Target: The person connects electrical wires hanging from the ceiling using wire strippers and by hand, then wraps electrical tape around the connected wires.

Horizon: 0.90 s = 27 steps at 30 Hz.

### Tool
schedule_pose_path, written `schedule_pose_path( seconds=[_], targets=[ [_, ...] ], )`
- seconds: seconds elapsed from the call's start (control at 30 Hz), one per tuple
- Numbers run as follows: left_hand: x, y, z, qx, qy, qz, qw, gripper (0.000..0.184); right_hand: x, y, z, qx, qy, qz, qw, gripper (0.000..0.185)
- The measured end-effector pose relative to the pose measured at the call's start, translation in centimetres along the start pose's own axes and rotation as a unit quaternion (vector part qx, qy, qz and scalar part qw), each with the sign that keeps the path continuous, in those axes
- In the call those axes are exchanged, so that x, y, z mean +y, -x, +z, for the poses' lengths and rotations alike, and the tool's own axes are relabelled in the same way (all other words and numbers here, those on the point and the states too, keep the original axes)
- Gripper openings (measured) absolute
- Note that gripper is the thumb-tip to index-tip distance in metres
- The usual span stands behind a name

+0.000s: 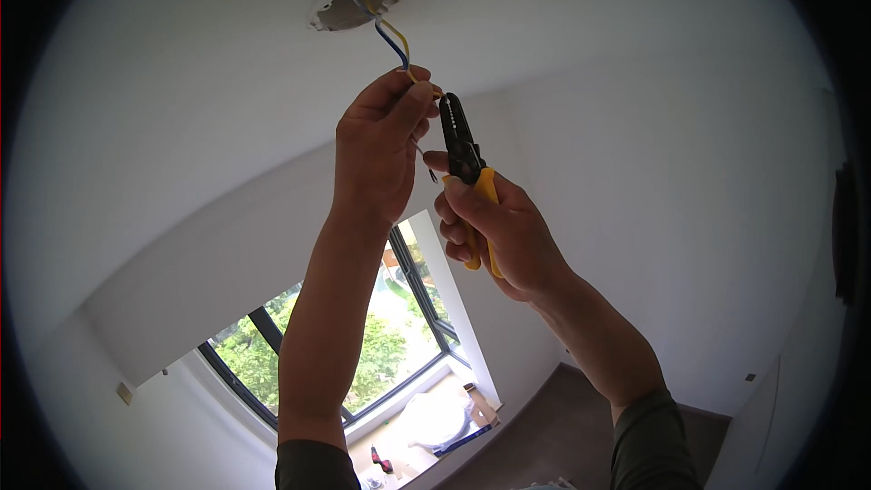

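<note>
Overhead, a wire stripper (464, 156) sits close to thin wires (393, 47)

Both arms reach up toward the ceiling (209, 73), where a rough-edged round hole (337, 13) opens. Out of it hang a blue wire (388, 40) and a yellow wire (400, 35), gently bowed apart and then drawn together at the fingers. The left hand (379, 147) pinches them between thumb and fingers, just below the hole, and a short yellowish length shows beyond the grip, right by the tip of the tool.

The right hand (504, 229) is wrapped around the handles of the wire stripper, to the right of the left hand and a little lower. The tool points upward, leaning slightly left; its head is black, with a row of small pale notches along the middle, and its handles are bright yellow. Whether its jaws bite the wire is too small to tell. Between the two hands dangles a slim dark end (433, 176).

Dark sleeves (313, 465) cover the forearms near the elbows. Far off, below the hands, a dark-framed window (386, 354) shows green trees, with a round white object (437, 419) on its sill.
</note>
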State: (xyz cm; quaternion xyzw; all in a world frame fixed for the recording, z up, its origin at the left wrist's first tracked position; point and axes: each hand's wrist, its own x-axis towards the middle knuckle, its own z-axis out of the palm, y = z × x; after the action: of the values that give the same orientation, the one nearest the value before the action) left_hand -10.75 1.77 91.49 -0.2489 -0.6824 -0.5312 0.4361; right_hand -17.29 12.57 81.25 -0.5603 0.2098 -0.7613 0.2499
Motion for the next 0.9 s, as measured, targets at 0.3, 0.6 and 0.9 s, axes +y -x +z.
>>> schedule_pose_path(
  seconds=[0.3, 0.6, 0.9],
  targets=[
    [-0.2, 0.0, -0.1, 0.000, 0.006, 0.005, 1.000, 0.014, -0.2, 0.0, 0.2, 0.011, 0.034, -0.007, 0.999, 0.049],
    [-0.4, -0.1, 0.1, 0.012, -0.006, 0.017, 1.000, 0.014, -0.9, -0.1, -0.6, 0.053, 0.151, 0.021, 0.987, 0.045],
    [-0.6, -0.1, 1.1, 0.097, -0.097, 0.073, 0.988, 0.014, -2.6, -1.5, -2.6, 0.150, 0.626, -0.168, 0.747, 0.042]
  ],
)
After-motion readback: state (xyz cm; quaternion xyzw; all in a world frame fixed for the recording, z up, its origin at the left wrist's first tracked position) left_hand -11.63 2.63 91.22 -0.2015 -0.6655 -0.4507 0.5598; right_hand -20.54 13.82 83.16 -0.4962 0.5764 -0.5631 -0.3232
